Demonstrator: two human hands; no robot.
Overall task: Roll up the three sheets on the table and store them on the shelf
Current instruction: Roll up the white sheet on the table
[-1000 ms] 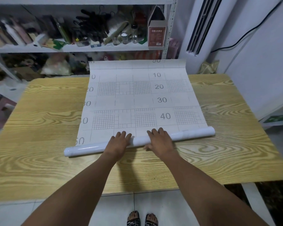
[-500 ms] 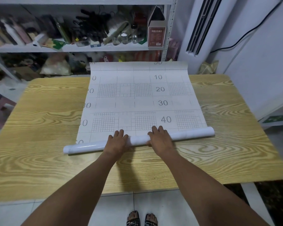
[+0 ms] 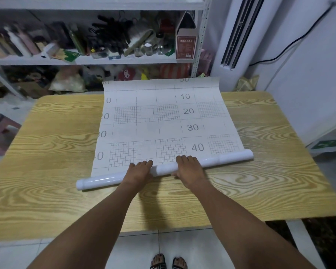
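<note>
A white sheet (image 3: pixel 163 117) printed with grids and numbers lies across the wood-grain table (image 3: pixel 47 152); its far end reaches past the table's back edge. The near end is wound into a glossy white roll (image 3: pixel 227 158) lying slantwise, right end farther away. My left hand (image 3: pixel 139 171) and my right hand (image 3: pixel 189 168) sit side by side on the middle of the roll. Their fingers curl over its top, and the fingertips reach the flat sheet. The right thumb shows on the roll's near side. Only this one sheet is in view.
A white metal shelf (image 3: pixel 97 60) stands behind the table, crowded with bottles, jars, black hangers and a brown box (image 3: pixel 186 45). Bags fill its lower level. A white air conditioner (image 3: pixel 239 35) stands at the back right. A stool (image 3: pixel 0 131) is on the left.
The roll has moved a little farther away over the sheet under both hands, covering the line near the 50 mark. The sheet's far end has slid slightly toward me.
</note>
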